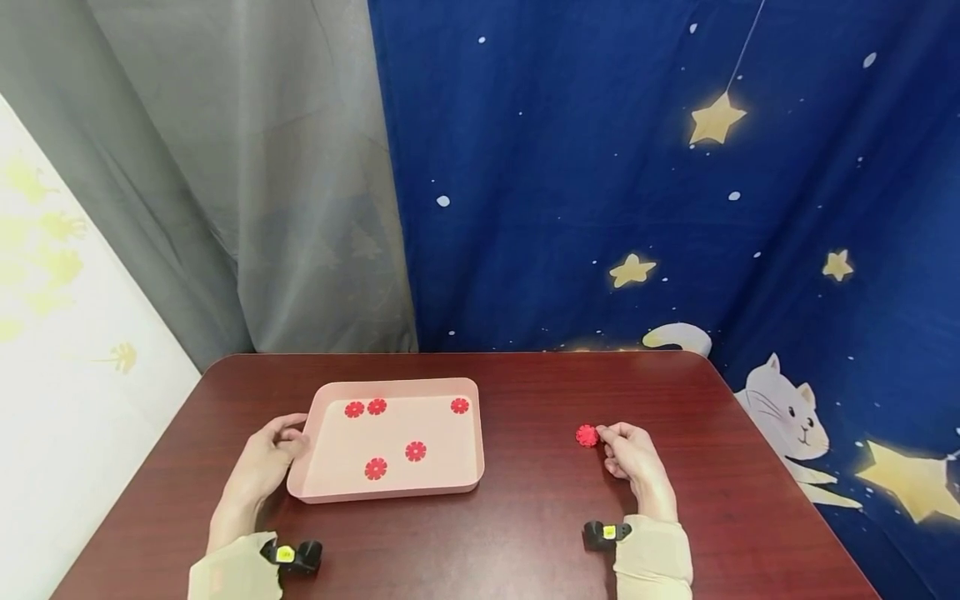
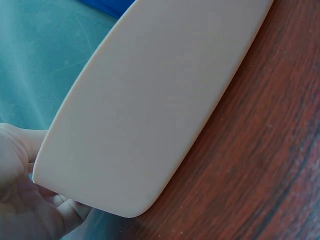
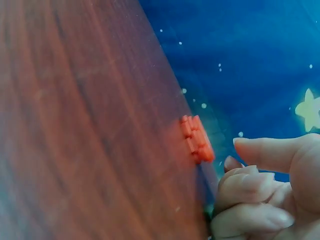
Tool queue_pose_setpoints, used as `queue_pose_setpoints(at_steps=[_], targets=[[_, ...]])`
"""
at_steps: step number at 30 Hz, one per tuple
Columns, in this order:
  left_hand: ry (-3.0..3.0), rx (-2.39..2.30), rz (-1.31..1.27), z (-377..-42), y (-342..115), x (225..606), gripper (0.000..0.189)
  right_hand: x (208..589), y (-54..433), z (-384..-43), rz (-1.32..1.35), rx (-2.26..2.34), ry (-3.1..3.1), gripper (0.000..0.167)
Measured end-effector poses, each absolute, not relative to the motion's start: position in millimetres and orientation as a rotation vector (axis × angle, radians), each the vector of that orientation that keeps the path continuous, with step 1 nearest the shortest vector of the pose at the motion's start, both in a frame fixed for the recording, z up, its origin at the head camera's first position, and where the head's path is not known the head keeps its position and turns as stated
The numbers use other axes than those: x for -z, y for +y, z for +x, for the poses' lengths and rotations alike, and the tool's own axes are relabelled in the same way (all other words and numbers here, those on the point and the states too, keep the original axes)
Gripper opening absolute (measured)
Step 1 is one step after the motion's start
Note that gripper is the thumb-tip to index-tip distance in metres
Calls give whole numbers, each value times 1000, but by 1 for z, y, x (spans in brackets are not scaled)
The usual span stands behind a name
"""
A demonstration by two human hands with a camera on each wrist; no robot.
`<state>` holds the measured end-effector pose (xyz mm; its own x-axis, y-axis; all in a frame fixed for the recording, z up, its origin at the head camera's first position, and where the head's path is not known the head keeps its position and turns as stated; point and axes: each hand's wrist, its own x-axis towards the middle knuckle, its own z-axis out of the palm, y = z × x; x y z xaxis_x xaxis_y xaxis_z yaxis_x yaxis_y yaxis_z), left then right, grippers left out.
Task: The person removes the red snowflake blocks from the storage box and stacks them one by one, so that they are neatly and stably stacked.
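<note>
Fingers of the right hand [image 1: 632,458]: thumb and forefinger apart, clamped on nothing, the others curled.
Red discs [image 1: 586,436]: on the bench [image 1: 528,533], just left of those fingertips; seemingly stacked, round, so no long axis to match.
Nearer hand: right; the left hand [image 1: 261,464] touches the left end of the tray [image 1: 386,493], clamped or not, I cannot tell.
Likely reach: leftward pinch.
</note>
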<state>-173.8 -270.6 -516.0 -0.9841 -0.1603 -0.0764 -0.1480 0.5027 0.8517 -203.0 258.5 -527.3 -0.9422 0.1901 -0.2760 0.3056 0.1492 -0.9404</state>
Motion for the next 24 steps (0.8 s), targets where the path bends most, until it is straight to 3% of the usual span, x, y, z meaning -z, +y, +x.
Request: queue_pose_setpoints(at_steps=[10, 24], targets=[[-2717, 1548, 286, -173, -271, 515, 44, 506, 234, -201, 366, 1945, 2349, 28], [-2709, 1539, 285, -172, -270, 515, 44, 474, 194, -196, 89, 2046, 2367, 22]])
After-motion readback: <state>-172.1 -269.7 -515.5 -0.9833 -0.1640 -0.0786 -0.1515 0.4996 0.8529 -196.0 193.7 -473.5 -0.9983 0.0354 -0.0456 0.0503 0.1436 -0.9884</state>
